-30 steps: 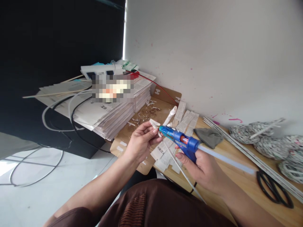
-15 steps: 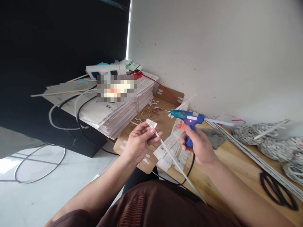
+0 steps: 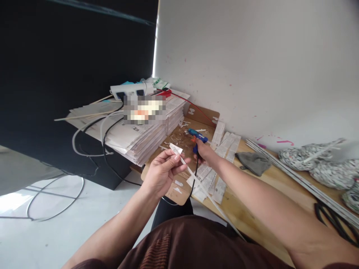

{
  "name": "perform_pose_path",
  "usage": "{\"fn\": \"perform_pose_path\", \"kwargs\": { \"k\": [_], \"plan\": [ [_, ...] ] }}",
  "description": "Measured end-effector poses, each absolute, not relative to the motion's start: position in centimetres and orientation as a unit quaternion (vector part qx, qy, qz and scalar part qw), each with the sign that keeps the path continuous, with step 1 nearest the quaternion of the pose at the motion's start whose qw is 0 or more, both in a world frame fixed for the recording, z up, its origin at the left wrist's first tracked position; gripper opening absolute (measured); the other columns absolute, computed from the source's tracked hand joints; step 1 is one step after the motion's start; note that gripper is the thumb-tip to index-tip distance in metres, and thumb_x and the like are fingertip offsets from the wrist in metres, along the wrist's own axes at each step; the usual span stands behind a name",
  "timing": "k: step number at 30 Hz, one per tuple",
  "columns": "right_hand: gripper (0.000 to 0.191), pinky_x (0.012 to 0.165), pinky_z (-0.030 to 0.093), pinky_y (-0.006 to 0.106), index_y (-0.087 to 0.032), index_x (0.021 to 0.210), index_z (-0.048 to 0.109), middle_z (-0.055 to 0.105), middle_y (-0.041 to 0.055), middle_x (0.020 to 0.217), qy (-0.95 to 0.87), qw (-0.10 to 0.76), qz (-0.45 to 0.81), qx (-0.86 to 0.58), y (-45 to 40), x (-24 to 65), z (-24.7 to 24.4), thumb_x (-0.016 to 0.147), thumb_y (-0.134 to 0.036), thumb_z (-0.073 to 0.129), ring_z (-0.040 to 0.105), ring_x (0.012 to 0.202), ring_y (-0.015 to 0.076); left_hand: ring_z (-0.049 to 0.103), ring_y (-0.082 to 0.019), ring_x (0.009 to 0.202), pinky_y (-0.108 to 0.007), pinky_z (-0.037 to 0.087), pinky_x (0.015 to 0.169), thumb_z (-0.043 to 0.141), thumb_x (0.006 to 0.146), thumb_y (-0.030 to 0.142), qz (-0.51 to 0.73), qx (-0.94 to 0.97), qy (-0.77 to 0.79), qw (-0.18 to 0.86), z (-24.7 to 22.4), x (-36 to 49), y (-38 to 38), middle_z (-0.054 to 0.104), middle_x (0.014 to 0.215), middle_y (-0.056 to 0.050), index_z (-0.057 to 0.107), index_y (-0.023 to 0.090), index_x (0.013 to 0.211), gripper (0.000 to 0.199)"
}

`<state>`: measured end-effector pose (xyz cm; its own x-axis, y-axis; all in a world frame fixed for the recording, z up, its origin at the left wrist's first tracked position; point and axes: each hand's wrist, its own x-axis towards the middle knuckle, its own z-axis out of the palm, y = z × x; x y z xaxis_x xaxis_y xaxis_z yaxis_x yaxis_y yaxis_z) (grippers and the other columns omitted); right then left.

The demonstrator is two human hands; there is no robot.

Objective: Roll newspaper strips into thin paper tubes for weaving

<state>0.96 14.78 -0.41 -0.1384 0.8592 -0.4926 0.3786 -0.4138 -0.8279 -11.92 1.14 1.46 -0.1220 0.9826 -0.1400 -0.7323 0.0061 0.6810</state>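
Observation:
My left hand pinches a thin white rolled-paper stick near its upper end, where a flap of printed paper flares out. The stick slants down to the right toward my lap. My right hand grips a blue glue gun with an orange trigger, low over the brown cardboard, its nozzle pointing left. From its handle a black cord hangs down. Strips of printed paper lie beside and below my right hand.
A tall stack of printed paper at the left carries a white power strip and looped cables. To the right lie a grey cloth, long paper rods, coiled paper bundles and black loops. A wall rises behind.
My right hand has moved the glue gun left and down, from above the paper strips to low over the cardboard. My left hand keeps its pinch on the paper stick.

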Motion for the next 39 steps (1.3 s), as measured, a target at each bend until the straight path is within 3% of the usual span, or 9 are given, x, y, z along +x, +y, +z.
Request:
{"fn": "perform_pose_path", "kwargs": {
  "k": [6,11,14,16,20,25,31,39],
  "plan": [
    [0.062,0.028,0.021,0.023,-0.017,0.069,0.055,0.049,0.0025,0.039,-0.558,0.143,0.523,-0.628,15.6,2.1,0.0,0.088,-0.072,0.032,0.044,0.028,0.0131,0.073,-0.024,0.086,-0.024,0.061,0.069,0.073,0.075,0.009,0.675,0.184,0.316,0.641,1.5,-11.7,1.3,0.071,0.079,-0.003,0.06,0.015,0.086,0.018],
    [0.064,0.037,0.038,0.023,-0.016,0.07,0.062,0.057,0.0028,0.052,-0.688,0.116,0.414,-0.584,13.0,5.2,1.3,0.088,-0.072,0.035,0.052,0.036,0.0113,0.073,-0.022,0.083,-0.023,0.061,0.069,0.07,0.076,0.007,0.674,0.177,0.303,0.65,1.4,-11.5,1.7,0.071,0.078,-0.002,0.061,0.014,0.085,0.015],
    [0.058,0.05,0.049,0.023,-0.017,0.083,0.062,0.063,0.0034,0.066,-0.679,0.138,0.568,-0.445,9.3,6.5,2.5,0.085,-0.071,0.042,0.063,0.055,0.0136,0.073,-0.021,0.084,-0.023,0.061,0.07,0.069,0.077,0.007,0.669,0.173,0.306,0.655,1.4,-11.2,2.1,0.07,0.079,-0.003,0.061,0.014,0.085,0.013],
    [0.045,0.06,0.054,0.026,-0.018,0.088,0.058,0.066,0.0029,0.079,-0.631,0.156,0.648,-0.398,7.0,6.9,3.0,0.078,-0.061,0.064,0.065,0.064,0.0134,0.073,-0.021,0.085,-0.023,0.061,0.07,0.068,0.078,0.007,0.661,0.172,0.31,0.661,1.6,-10.9,2.3,0.069,0.079,-0.003,0.061,0.014,0.086,0.012],
    [0.037,0.052,0.05,0.022,-0.016,0.083,0.056,0.061,0.0002,0.074,-0.623,0.223,0.614,-0.43,4.9,7.4,3.3,0.079,-0.052,0.069,0.058,0.054,0.0083,0.073,-0.02,0.085,-0.02,0.06,0.066,0.066,0.079,0.005,0.645,0.169,0.317,0.674,1.9,-10.3,2.8,0.068,0.078,-0.003,0.062,0.013,0.083,0.009],
    [0.032,0.042,0.041,0.018,-0.016,0.086,0.06,0.057,-0.0012,0.071,-0.613,0.215,0.632,-0.422,5.4,7.9,3.3,0.086,-0.048,0.06,0.05,0.048,0.0053,0.072,-0.016,0.082,-0.016,0.059,0.065,0.064,0.079,0.002,0.641,0.182,0.311,0.678,2.3,-9.9,3.6,0.067,0.077,-0.003,0.063,0.012,0.081,0.009],
    [0.033,0.037,0.023,0.014,-0.014,0.085,0.06,0.053,-0.003,0.066,-0.545,0.231,0.694,-0.41,6.1,7.5,4.6,0.084,-0.047,0.063,0.038,0.042,0.0014,0.071,-0.013,0.076,-0.016,0.059,0.065,0.064,0.078,0.001,0.633,0.209,0.303,0.681,3.2,-10.2,5.3,0.068,0.077,-0.003,0.063,0.012,0.078,0.01],
    [0.031,0.034,0.034,0.015,-0.017,0.085,0.055,0.056,-0.0028,0.069,-0.651,0.25,0.57,-0.435,5.4,9.0,4.9,0.087,-0.049,0.059,0.051,0.041,0.0045,0.07,-0.011,0.073,-0.015,0.058,0.065,0.067,0.078,0.004,0.625,0.232,0.277,0.692,2.8,-9.0,5.7,0.068,0.076,-0.002,0.064,0.012,0.076,0.009]
  ]
}}
